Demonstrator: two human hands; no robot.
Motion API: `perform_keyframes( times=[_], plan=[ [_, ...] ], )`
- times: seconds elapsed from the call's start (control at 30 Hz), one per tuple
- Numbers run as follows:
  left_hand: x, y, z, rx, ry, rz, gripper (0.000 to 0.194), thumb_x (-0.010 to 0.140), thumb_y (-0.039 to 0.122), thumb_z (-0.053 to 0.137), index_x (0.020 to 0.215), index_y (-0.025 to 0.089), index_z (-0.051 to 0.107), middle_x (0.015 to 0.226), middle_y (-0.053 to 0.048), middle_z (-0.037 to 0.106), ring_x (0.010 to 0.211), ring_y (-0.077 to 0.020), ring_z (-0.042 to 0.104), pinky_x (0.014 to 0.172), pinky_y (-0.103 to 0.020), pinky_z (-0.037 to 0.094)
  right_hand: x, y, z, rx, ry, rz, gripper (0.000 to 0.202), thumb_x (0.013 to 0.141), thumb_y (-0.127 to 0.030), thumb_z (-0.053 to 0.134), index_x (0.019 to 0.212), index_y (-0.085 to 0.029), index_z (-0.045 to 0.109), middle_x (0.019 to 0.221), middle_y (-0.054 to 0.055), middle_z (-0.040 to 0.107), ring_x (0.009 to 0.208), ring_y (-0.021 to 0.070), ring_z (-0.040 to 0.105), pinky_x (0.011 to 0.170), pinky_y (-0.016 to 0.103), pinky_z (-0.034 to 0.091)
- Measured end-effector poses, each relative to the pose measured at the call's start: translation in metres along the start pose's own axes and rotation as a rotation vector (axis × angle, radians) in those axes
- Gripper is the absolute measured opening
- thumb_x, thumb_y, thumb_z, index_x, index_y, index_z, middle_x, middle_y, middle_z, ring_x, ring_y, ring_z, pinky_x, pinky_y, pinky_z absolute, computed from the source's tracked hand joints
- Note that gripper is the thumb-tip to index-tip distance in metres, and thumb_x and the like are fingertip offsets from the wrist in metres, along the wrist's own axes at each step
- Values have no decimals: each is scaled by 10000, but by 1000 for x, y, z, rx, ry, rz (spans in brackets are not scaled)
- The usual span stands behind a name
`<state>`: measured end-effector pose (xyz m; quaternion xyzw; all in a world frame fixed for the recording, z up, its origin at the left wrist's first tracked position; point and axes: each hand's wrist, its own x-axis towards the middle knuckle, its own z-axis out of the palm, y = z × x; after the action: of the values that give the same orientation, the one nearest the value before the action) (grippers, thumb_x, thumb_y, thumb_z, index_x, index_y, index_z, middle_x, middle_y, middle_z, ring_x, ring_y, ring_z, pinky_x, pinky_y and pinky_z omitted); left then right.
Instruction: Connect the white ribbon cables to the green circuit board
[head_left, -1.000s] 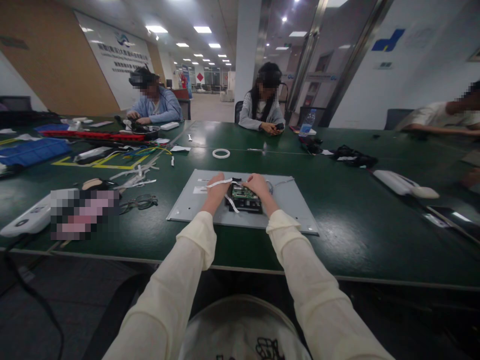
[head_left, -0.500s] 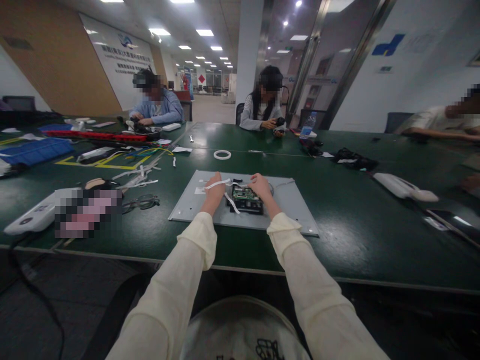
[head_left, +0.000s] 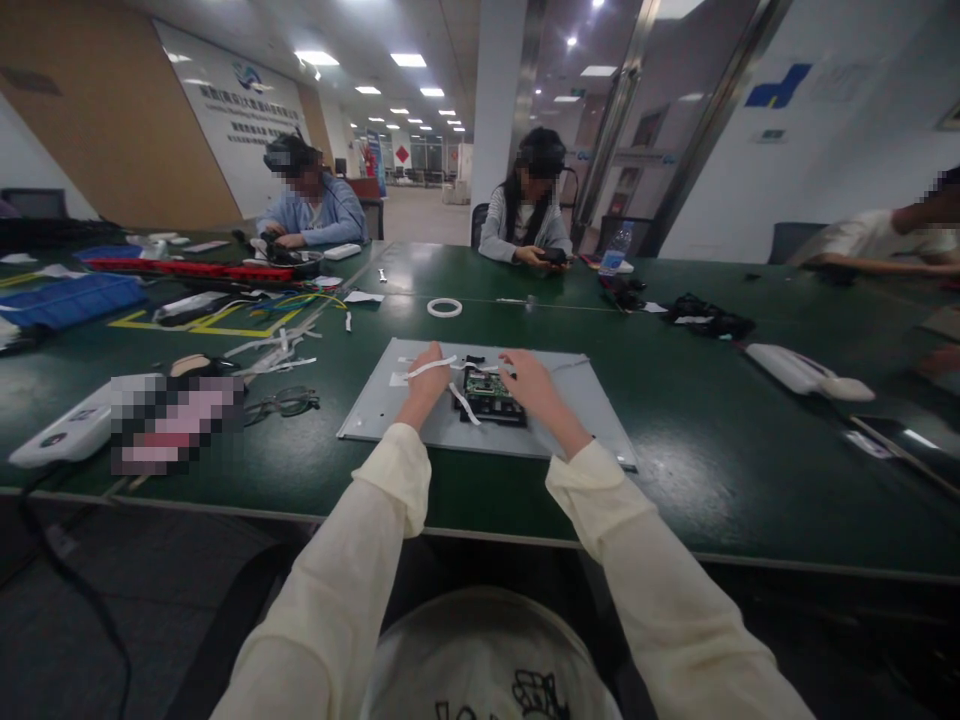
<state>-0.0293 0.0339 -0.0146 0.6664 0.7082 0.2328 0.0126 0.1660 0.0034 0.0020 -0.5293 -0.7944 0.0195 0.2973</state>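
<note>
In the head view, a green circuit board in a black frame [head_left: 491, 402] lies on a grey panel [head_left: 375, 410]. My left hand [head_left: 429, 375] is at the board's left side with its fingers closed; what they hold is hidden. One white strip [head_left: 442, 364] runs across the back of that hand. A second white strip [head_left: 466, 403] slants down over the frame's left edge. My right hand [head_left: 531, 385] is over the board's right side, its fingers stretched out and apart, with nothing seen in them. A small black piece [head_left: 474, 359] lies just behind the board.
A white tape roll [head_left: 445, 308] lies beyond the panel. On the left are glasses [head_left: 289, 402], loose white strips [head_left: 281, 345], a white device [head_left: 82, 425] and a blue tray [head_left: 82, 300]. To the right lies another white device [head_left: 806, 372]. Several people sit around the table.
My right hand has shifted slightly right and its fingers have spread off the board's upper right corner. My left hand stays almost where it was.
</note>
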Motion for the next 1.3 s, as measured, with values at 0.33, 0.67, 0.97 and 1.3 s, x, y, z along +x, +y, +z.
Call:
perform_keyframes(
  times=[0.33,0.67,0.97,1.3],
  plan=[
    [-5,-13,-8,-94,-49,174,184,838,234,415,813,176,588,831,-80,640,799,-169,577,648,-242,365,-38,-30,-14,155,-223,-555,363,767,-278,607,1123,-208,590,1152,90,552,1077,202,498,925,367,406],
    [-4,-11,-9,-122,-29,235,216,828,238,400,734,170,583,746,-61,625,715,-149,560,621,-231,351,-32,-19,-5,224,-193,-536,220,863,-224,483,964,-216,679,989,41,658,942,156,591,855,305,456],
    [-2,-10,-12,-243,-49,308,285,860,295,379,678,180,564,708,-36,606,699,-131,541,638,-217,366,-33,-21,-11,228,-80,-479,226,860,-235,476,951,-223,683,995,40,659,927,166,602,845,325,471],
    [-3,-9,-15,-426,-216,184,373,843,446,381,660,182,570,644,-11,627,509,-103,511,507,-199,376,-35,-25,-17,336,102,-376,193,850,-258,501,921,-233,678,976,31,663,945,164,597,875,338,460]
  ],
)
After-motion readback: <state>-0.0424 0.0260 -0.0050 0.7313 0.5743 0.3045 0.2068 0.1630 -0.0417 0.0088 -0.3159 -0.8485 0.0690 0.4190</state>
